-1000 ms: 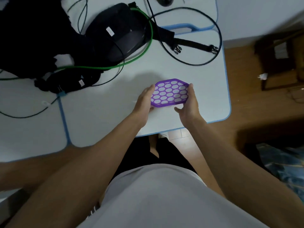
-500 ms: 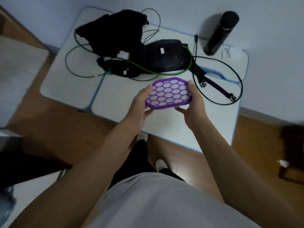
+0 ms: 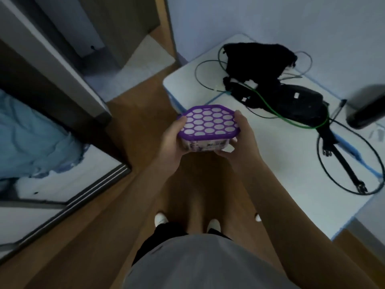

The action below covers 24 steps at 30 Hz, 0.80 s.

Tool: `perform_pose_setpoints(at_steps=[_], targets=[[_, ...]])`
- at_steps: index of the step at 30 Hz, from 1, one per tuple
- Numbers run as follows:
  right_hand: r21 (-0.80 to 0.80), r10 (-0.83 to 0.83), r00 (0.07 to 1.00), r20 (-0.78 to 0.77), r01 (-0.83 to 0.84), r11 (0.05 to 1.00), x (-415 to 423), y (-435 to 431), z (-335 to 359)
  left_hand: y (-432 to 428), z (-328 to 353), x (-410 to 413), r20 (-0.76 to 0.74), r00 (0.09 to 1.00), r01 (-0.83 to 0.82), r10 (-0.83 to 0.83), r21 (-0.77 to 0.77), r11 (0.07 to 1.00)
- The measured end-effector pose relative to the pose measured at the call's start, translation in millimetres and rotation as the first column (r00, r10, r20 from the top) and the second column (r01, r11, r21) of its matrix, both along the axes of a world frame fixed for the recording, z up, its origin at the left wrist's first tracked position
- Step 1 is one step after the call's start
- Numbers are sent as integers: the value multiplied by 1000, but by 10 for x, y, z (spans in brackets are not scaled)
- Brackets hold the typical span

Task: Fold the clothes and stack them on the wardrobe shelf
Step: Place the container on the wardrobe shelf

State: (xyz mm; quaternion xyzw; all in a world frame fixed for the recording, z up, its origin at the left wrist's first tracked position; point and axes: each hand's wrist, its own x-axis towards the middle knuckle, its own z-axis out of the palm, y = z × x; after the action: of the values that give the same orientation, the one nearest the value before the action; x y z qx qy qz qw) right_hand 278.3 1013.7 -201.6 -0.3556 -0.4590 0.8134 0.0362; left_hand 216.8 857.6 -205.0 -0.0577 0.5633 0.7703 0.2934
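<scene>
I hold a small box with a purple lid full of white round holes (image 3: 209, 123) in front of me, above the wooden floor. My left hand (image 3: 171, 142) grips its left side and my right hand (image 3: 242, 140) grips its right side and underside. A pale blue garment (image 3: 31, 140) lies crumpled at the left on a white shelf (image 3: 68, 180) inside the open wardrobe. A black garment (image 3: 256, 57) lies on the white table (image 3: 281, 163) to the right.
A dark wardrobe frame (image 3: 52, 90) and its sliding track (image 3: 87, 192) run diagonally at the left. On the table lie a black bag (image 3: 295, 103), green and black cables (image 3: 291, 122), a black strap (image 3: 343, 163) and a dark bottle (image 3: 366, 109). My feet stand on wooden floor (image 3: 145, 126).
I lifted the purple-lidded box off the table and turned left with it. The table now sits to my right and the open wardrobe has come into view at the left.
</scene>
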Motion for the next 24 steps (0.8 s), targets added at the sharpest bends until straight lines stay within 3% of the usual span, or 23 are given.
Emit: perform_pose_setpoints(at_steps=[4, 7, 11, 19, 24], targets=[[17, 254, 964, -81, -254, 967, -146, -643, 185, -797, 177, 35, -63, 985, -163, 159, -60, 985], [36, 382, 923, -49, -380, 924, -289, -1233, 362, -1445, 304, 130, -90, 955, -291, 284, -77, 954], [44, 491, 870, 33, -492, 869, -455, -2184, 541, -2390, 453, 299, -80, 911, -410, 405, -59, 910], [55, 726, 688, -5, -725, 687, -437, -3949, 606, -4139, 559, 738, -102, 751, -661, 653, -92, 745], [199, 791, 611, -39, -771, 605, -384, -4757, 681, -4896, 563, 895, -78, 658, -753, 749, -93, 651]])
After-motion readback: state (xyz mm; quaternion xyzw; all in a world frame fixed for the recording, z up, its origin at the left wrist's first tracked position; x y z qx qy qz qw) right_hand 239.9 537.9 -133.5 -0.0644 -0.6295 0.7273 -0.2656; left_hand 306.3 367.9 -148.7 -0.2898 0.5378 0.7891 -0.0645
